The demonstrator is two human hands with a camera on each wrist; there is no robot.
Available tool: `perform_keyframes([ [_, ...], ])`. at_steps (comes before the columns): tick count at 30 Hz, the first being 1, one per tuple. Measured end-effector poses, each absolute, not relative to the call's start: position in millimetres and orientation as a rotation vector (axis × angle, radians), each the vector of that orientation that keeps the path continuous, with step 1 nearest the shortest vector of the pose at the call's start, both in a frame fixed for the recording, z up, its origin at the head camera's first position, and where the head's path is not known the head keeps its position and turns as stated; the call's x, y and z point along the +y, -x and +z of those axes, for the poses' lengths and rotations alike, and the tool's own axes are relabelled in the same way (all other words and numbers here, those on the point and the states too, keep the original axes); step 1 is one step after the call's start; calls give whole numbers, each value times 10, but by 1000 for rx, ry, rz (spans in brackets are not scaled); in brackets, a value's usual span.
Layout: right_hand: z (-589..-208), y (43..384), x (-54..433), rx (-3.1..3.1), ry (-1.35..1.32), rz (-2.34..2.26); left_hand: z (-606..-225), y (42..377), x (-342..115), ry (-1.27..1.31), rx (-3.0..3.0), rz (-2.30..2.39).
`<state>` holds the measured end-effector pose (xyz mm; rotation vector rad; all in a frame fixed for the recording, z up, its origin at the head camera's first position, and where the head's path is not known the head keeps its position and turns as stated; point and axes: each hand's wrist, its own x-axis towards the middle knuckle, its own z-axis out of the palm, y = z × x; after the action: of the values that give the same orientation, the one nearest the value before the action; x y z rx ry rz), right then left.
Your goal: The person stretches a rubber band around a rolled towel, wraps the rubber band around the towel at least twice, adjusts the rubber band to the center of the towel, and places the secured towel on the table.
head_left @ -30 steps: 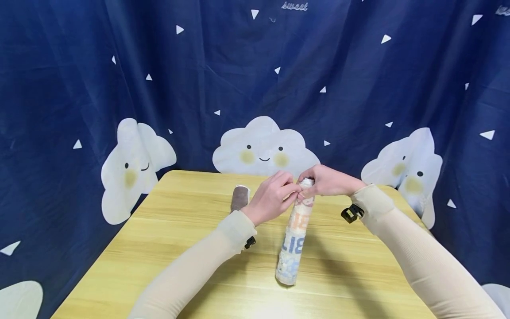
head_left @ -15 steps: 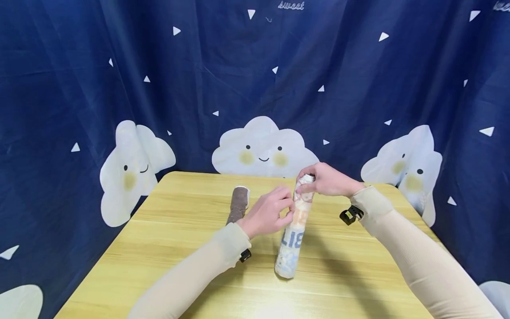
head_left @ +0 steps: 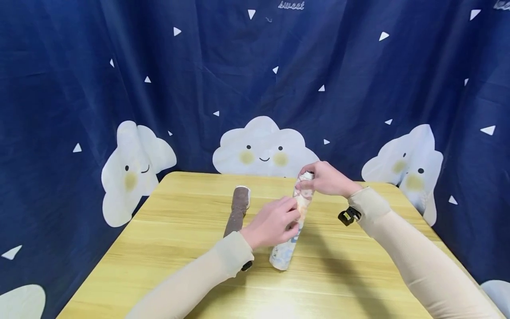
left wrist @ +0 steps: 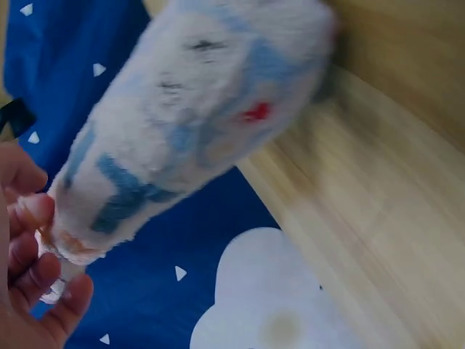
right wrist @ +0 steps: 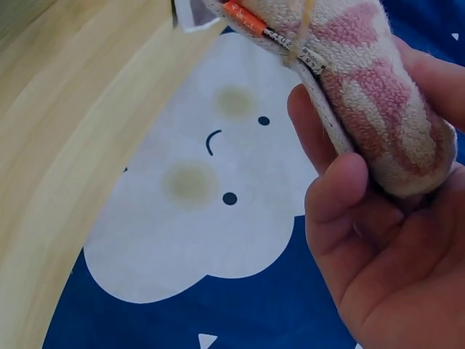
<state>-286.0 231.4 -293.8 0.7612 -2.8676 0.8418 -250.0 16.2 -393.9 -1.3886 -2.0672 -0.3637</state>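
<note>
A rolled towel (head_left: 283, 254), pale and fluffy with pink, orange and blue print, leans up from low over the table. My right hand (head_left: 328, 178) grips its upper end, thumb and fingers on either side, as the right wrist view shows. There a thin yellowish rubber band (right wrist: 304, 33) crosses the towel beside a small printed label (right wrist: 272, 36). My left hand (head_left: 275, 221) is at the middle of the roll, fingers curled in a pinch at the band. In the left wrist view its fingers (left wrist: 33, 211) touch the towel where it narrows. Part of the roll is hidden behind this hand.
A brown rolled towel (head_left: 240, 204) with a pale end lies on the wooden table (head_left: 191, 212), left of the pale one and partly behind my left forearm. A dark blue curtain (head_left: 239, 66) with clouds and triangles hangs past the table's far edge.
My left hand has moved from the roll's top down to its middle. The roll's lower end has swung slightly up and left, while my right hand keeps its grip at the top.
</note>
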Motion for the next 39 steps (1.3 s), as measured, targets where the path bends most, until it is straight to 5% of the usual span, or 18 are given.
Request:
perform_keyframes([
  [9, -2951, 2784, 2286, -2889, -771, 872, -3832, 2645, 150, 1095, -2108, -652],
  [22, -2936, 2713, 2260, -2857, -743, 873, -3856, 2727, 175, 1040, -2059, -697],
  [39, -2928, 2676, 2230, -2814, -677, 862, -4053, 2564, 125, 1356, -2388, -978],
])
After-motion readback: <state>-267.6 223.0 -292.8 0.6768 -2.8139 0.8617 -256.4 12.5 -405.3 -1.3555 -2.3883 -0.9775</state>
